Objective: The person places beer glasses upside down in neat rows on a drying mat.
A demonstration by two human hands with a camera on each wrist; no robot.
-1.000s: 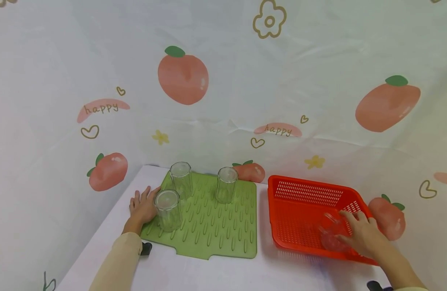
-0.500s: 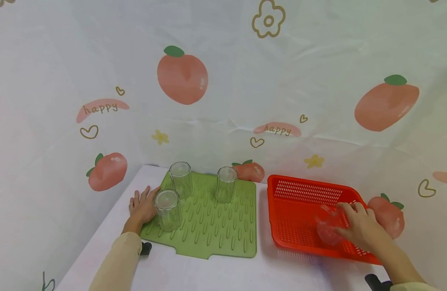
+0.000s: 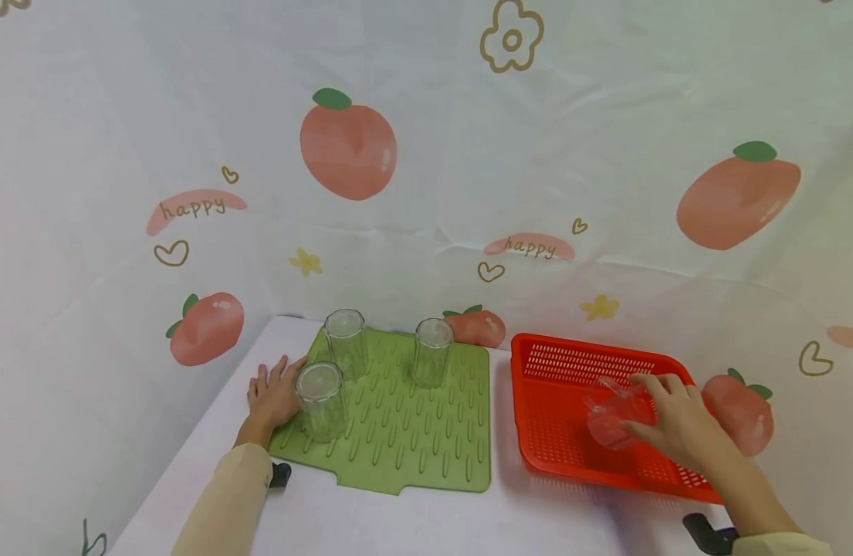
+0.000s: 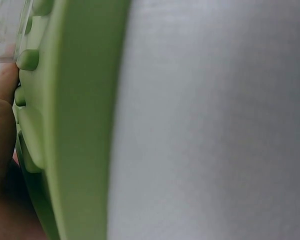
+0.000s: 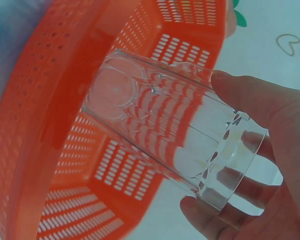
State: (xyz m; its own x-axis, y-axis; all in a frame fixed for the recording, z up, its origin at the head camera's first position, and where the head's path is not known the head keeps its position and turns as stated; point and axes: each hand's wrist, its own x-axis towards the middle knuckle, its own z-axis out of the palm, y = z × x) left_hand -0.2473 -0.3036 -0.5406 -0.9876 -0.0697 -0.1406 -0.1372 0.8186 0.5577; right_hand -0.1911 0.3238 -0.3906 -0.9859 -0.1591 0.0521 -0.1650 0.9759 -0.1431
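In the head view my right hand (image 3: 686, 421) holds a clear drinking glass (image 3: 610, 426) tilted on its side over the red plastic basket (image 3: 561, 471). The right wrist view shows thumb and fingers gripping this glass (image 5: 165, 117) round one end, its other end pointing away over the basket wall. My left hand (image 3: 275, 398) rests with spread fingers at the left edge of the green ridged mat (image 3: 412, 432). Next to it stands a near clear glass (image 3: 322, 409); a second glass (image 3: 347, 347) is behind that one, and a third glass (image 3: 433, 355) farther right.
Basket and mat sit side by side on a white table (image 3: 426, 525), a narrow gap between them. Behind rises a white cloth backdrop (image 3: 412, 232) printed with peaches and hearts. Slots pierce the basket's walls.
My right hand has lifted the glass slightly and moved it left within the basket area, tilting it more. The left hand and the glasses on the mat have stayed put.
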